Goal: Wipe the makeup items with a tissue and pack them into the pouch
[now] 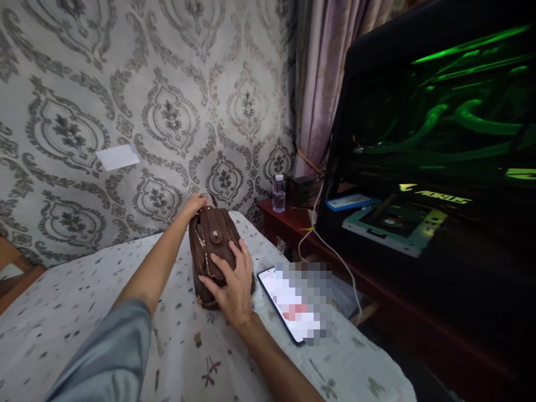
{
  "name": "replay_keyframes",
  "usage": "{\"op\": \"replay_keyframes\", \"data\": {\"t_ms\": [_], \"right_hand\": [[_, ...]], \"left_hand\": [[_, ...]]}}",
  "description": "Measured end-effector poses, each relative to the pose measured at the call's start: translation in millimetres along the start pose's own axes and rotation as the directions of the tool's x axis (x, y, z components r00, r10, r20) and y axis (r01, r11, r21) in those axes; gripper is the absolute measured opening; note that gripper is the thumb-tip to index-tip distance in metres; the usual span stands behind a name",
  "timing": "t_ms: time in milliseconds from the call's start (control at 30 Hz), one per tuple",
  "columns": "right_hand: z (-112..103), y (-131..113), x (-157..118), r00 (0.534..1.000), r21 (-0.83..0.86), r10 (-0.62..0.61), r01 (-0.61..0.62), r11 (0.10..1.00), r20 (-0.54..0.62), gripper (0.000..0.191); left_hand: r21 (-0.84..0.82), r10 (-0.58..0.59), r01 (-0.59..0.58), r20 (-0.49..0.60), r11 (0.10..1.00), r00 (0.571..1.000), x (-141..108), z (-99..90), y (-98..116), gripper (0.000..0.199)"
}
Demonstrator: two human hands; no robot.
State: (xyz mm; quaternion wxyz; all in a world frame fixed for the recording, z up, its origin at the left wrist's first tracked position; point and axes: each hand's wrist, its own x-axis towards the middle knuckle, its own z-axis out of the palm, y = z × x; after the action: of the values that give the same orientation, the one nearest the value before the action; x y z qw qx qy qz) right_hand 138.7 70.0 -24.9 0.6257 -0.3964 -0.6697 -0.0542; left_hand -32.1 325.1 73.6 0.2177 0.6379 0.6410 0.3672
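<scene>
A brown leather handbag with a gold-coloured round clasp and zips lies on the patterned bedsheet. At its far end my left hand is closed on the bag's top edge, close to a small strap; some of its fingers are hidden. My right hand rests on the near side of the bag, fingers spread over the leather. A zip along the bag's left side looks partly open, though its inside is too dark to make out. Right of the bag lies a smartphone with a lit, partly blurred screen.
The bed meets a wallpapered wall. To the right stands a dark red table with a clear bottle. A white cable hangs over the table's edge, near a large computer case with green light inside.
</scene>
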Motion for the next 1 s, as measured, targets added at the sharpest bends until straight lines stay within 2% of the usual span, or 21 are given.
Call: {"op": "replay_keyframes", "data": {"t_ms": [167, 367, 500, 633, 867, 1000], "right_hand": [[2.2, 1.8, -0.4, 1.000, 0.008, -0.003, 0.003, 1.000, -0.014, 0.038], [2.7, 2.3, -0.2, 1.000, 0.023, -0.016, 0.016, 1.000, -0.017, 0.036], [3.8, 2.6, -0.6, 0.999, 0.040, -0.022, 0.024, 0.999, -0.037, 0.036], [2.8, 2.0, -0.2, 0.997, 0.101, 0.010, -0.002, 0.995, -0.081, 0.023], [-3.0, 0.4, 2.8, 0.994, 0.174, 0.044, -0.026, 0.984, -0.099, 0.014], [-3.2, 0.8, 2.9, 0.991, 0.187, 0.066, -0.043, 0.981, -0.120, 0.013]], "left_hand": [[0.135, -0.105, 0.108, -0.034, 0.985, 0.994, -17.9, -15.9, -16.2, 0.028], [0.208, -0.084, 0.116, -0.158, 0.971, 0.984, -28.6, -18.3, -23.1, 0.030], [0.193, -0.074, 0.121, -0.232, 0.974, 0.970, -30.1, -14.1, -22.6, 0.029], [0.159, -0.079, 0.130, -0.296, 0.979, 0.952, -33.9, -9.2, -22.1, 0.036], [0.109, -0.065, 0.110, -0.351, 0.988, 0.934, -45.1, -8.1, -17.8, 0.040], [0.084, -0.020, 0.055, -0.379, 0.995, 0.925, -53.6, -8.6, -12.5, 0.040]]}}
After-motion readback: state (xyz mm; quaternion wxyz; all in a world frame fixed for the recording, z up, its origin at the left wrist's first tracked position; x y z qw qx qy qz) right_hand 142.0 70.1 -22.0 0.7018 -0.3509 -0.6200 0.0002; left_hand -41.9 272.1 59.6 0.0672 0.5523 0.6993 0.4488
